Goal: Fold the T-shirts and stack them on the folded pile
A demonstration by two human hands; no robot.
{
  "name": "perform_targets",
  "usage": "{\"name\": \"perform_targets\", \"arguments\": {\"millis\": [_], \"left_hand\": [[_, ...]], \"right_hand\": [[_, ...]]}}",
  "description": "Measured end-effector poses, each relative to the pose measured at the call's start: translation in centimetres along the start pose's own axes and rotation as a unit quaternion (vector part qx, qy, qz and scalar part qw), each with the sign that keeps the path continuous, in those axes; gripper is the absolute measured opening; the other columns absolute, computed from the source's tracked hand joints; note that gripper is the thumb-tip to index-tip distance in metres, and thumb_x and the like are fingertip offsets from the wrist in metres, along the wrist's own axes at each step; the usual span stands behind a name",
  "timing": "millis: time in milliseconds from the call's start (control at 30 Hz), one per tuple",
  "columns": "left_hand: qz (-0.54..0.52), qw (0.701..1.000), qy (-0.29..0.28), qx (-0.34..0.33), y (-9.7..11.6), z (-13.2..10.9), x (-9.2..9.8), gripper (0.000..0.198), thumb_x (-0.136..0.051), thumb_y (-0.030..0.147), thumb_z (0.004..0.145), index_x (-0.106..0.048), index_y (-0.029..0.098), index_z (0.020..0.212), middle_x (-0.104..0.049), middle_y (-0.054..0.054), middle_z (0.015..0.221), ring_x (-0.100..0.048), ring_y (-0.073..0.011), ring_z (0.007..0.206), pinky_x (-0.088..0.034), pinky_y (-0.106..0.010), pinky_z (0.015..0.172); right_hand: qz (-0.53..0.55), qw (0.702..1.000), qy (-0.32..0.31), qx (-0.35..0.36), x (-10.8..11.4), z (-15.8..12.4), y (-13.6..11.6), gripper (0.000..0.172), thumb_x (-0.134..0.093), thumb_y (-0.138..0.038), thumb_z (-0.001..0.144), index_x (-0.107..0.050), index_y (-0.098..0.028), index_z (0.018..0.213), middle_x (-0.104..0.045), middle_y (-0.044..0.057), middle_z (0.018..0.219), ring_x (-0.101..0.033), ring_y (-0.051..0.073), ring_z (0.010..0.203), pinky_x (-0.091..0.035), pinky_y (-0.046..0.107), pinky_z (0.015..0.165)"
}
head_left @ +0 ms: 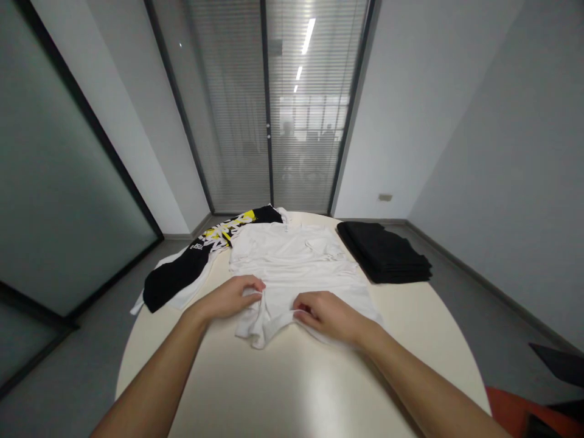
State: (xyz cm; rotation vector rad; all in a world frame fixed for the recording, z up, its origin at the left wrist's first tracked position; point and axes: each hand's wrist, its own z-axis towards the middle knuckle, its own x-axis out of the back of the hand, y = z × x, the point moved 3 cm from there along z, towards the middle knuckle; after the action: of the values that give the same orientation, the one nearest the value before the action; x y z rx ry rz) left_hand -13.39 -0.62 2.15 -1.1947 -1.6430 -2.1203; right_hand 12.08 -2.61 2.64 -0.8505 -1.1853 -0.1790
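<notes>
A white T-shirt [296,255] lies spread on the table before me, wrinkled across its middle. With thumb and fingers, my left hand [235,296] pinches its cloth near the left part of the closer edge, where the fabric bunches into upright folds. My right hand [326,313] grips the closer edge around its middle, fingers curled over the cloth. Between the two hands the edge sags in a curve. Part of the shirt's right side is hidden behind my right hand and forearm.
Left of the shirt lie black and white clothes with a yellow print [219,240], partly over the table edge. A stack of folded black clothes [385,252] sits at the right. The round cream table [255,389] has a red chair [515,410] at its lower right.
</notes>
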Motion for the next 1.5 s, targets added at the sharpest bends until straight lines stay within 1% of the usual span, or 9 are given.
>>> {"name": "perform_targets", "arguments": {"millis": [167,267,367,533,667,967,1133,1267,1500], "left_hand": [[0.06,0.991,0.098,0.063,-1.0,0.2,1.0,0.027,-0.053,0.041,0.091,-0.067,0.018,0.091,-0.07,-0.003,0.083,-0.063,-0.02,0.079,-0.045,-0.029,0.072],[0.104,0.984,0.117,0.085,-1.9,0.2,1.2,0.023,-0.056,0.039,0.089,-0.067,0.019,0.091,-0.065,-0.001,0.075,-0.06,-0.019,0.073,-0.04,-0.027,0.065],[0.116,0.981,0.119,0.095,-2.6,0.2,1.1,0.016,-0.06,0.032,0.084,-0.067,0.02,0.091,-0.065,-0.001,0.076,-0.059,-0.0191,0.074,-0.039,-0.027,0.064],[0.117,0.981,0.15,0.033,-1.8,0.4,1.4,0.012,-0.061,0.023,0.079,-0.065,0.019,0.089,-0.067,-0.005,0.092,-0.06,-0.0219,0.089,-0.045,-0.031,0.08],[0.082,0.992,0.098,-0.015,-0.2,0.3,1.2,0.012,-0.055,0.023,0.083,-0.066,0.019,0.084,-0.069,-0.005,0.09,-0.061,-0.0203,0.087,-0.047,-0.031,0.081],[0.017,0.998,-0.002,-0.058,0.3,-0.2,-0.3,0.026,-0.071,0.03,0.08,-0.074,0.02,0.104,-0.07,-0.008,0.112,-0.063,-0.0224,0.107,-0.044,-0.035,0.102],[0.085,0.992,0.004,-0.094,1.3,0.0,-0.7,0.028,-0.077,0.033,0.081,-0.076,0.027,0.107,-0.064,-0.007,0.116,-0.057,-0.0237,0.113,-0.041,-0.036,0.103],[0.131,0.985,-0.006,-0.113,2.3,0.1,-1.3,0.021,-0.076,0.032,0.083,-0.077,0.029,0.104,-0.063,-0.006,0.114,-0.053,-0.0239,0.115,-0.04,-0.037,0.103],[0.132,0.983,-0.01,-0.126,2.6,0.2,-2.3,0.007,-0.07,0.029,0.088,-0.076,0.026,0.09,-0.061,-0.005,0.114,-0.054,-0.0218,0.113,-0.041,-0.035,0.102]], "right_hand": [[0.036,0.994,0.086,-0.063,0.8,-0.2,0.9,0.01,-0.049,-0.023,0.096,-0.059,-0.02,0.1,-0.067,0.003,0.086,-0.06,0.017,0.075,-0.04,0.026,0.068],[0.018,0.995,0.095,-0.034,0.6,-0.1,0.9,0.014,-0.046,-0.013,0.092,-0.058,-0.021,0.097,-0.065,0.003,0.089,-0.06,0.016,0.078,-0.042,0.026,0.071],[-0.002,0.997,0.081,0.017,0.3,-0.1,0.4,0.016,-0.054,-0.013,0.088,-0.062,-0.021,0.099,-0.065,0.005,0.104,-0.061,0.019,0.095,-0.046,0.03,0.084],[-0.02,0.997,0.053,0.044,-0.5,0.0,-0.3,0.024,-0.078,-0.039,0.079,-0.07,-0.023,0.095,-0.059,0.008,0.131,-0.057,0.026,0.114,-0.046,0.039,0.098],[-0.023,0.997,0.043,0.055,-0.6,0.1,-0.3,0.006,-0.068,-0.025,0.087,-0.07,-0.021,0.09,-0.062,0.008,0.127,-0.058,0.023,0.113,-0.047,0.037,0.097],[-0.053,0.993,0.098,-0.03,1.8,-0.5,2.5,0.006,-0.059,-0.018,0.089,-0.065,-0.019,0.089,-0.067,0.009,0.109,-0.06,0.023,0.103,-0.045,0.036,0.094],[-0.064,0.994,0.085,-0.026,1.3,-0.4,2.5,0.006,-0.06,-0.019,0.088,-0.066,-0.019,0.091,-0.066,0.008,0.105,-0.058,0.022,0.101,-0.043,0.035,0.09],[-0.064,0.995,0.071,-0.001,1.0,-0.4,1.7,0.018,-0.067,-0.022,0.085,-0.064,-0.021,0.102,-0.065,0.007,0.109,-0.056,0.023,0.104,-0.042,0.036,0.092],[-0.061,0.995,0.074,0.012,1.2,-0.3,0.8,0.026,-0.072,-0.03,0.085,-0.06,-0.021,0.107,-0.065,0.007,0.11,-0.056,0.024,0.105,-0.041,0.037,0.092]]}}
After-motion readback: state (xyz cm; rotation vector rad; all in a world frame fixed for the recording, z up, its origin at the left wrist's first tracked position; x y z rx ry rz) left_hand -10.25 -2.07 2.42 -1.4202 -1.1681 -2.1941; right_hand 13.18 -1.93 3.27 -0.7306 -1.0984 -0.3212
